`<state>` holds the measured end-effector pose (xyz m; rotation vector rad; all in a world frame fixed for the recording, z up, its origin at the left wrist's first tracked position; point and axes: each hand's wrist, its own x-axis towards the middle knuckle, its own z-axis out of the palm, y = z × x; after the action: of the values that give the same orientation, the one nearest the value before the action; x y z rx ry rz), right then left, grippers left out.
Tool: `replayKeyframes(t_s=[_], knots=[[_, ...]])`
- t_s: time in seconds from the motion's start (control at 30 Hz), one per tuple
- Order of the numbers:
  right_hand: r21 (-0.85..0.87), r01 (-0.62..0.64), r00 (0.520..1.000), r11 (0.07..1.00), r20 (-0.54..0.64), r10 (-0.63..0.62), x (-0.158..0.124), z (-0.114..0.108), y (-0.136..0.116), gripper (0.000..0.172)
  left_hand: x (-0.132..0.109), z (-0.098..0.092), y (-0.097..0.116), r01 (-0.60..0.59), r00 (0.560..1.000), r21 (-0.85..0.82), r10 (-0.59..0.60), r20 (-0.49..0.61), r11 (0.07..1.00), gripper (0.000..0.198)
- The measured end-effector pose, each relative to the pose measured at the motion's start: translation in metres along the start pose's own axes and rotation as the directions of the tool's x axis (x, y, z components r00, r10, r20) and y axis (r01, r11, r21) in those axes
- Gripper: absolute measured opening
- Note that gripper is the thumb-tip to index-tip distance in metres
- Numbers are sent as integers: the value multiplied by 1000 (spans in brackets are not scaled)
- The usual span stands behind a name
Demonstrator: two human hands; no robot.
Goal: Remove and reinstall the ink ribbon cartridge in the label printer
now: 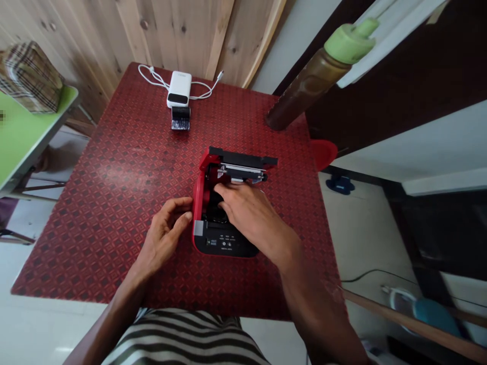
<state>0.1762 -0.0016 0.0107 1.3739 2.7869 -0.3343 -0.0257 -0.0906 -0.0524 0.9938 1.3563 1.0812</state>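
A red and black desktop printer [224, 238], looking like a label printer, sits on the table with its lid [243, 158] raised. My left hand [163, 228] is beside its left wall, thumb and fingers apart, fingertips at the red casing. Over the open compartment, my right hand [247, 208] reaches in from the right with its fingers bent. Its fingertips are partly hidden inside, near a dark rounded part [217, 214]. What they hold, if anything, cannot be made out. Small buttons and white print mark the black front panel.
Behind the printer lie a white power bank [180, 86] with a white cable [203, 94] and a small black shiny roll [180, 119]. A tall brown bottle [304, 83] with a green cap stands back right on the red patterned table [125, 203]. A plaid bag [34, 76] sits on a green table [23, 137].
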Motion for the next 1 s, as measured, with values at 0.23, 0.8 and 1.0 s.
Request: replayKeyframes(t_s=[0.23,0.8,1.0], knots=[[63,-34,999,997,26,32,3,2,1,34,1,0,0,10,1000,2,-10,-13,1000,45],[426,308,941,851,-267,-207,-50,-11,16,20,0,-3,-1,34,999,14,-34,-26,999,47],[437,306,901,846,-419,-109,-57,-8,13,19,15,-5,16,-88,972,-25,80,-219,996,48]])
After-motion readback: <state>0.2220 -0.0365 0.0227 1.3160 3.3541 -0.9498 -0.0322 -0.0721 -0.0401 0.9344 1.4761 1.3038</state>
